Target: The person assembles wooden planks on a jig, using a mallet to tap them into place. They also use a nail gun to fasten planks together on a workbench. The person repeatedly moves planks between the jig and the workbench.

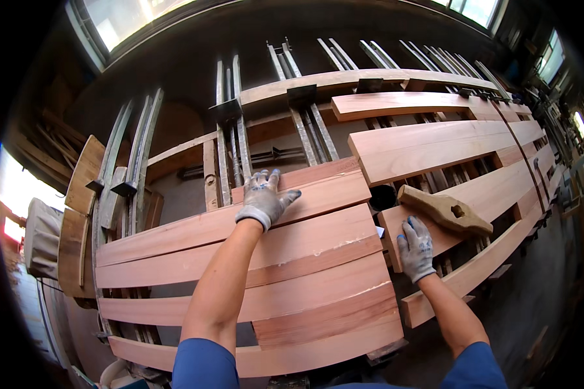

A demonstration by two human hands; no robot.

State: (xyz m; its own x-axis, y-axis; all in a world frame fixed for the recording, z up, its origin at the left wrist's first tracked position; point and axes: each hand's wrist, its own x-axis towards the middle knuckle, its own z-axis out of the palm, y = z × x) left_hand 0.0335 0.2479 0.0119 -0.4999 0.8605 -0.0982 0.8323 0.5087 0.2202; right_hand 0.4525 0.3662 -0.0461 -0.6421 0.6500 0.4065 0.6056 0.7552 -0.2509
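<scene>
My left hand [265, 200], in a grey work glove, lies spread on the far edge of a group of long pinkish wooden boards [318, 236]. These boards sit side by side, with shorter pieces set between them and gaps at their left part. My right hand [416, 249], gloved too, rests with its fingers extended on the end of a board [448, 230] in a second group to the right. Just beyond its fingertips lies a thick, worn wooden block [428, 204], mallet-like, with a hole in its wider end.
Metal bar clamps [230, 110] with dark jaws run beneath the boards and stick out at the back. A dark strap [514, 136] crosses the right group. Between the groups stands a dark round container [383, 196]. A grey covered object [43, 238] is at far left.
</scene>
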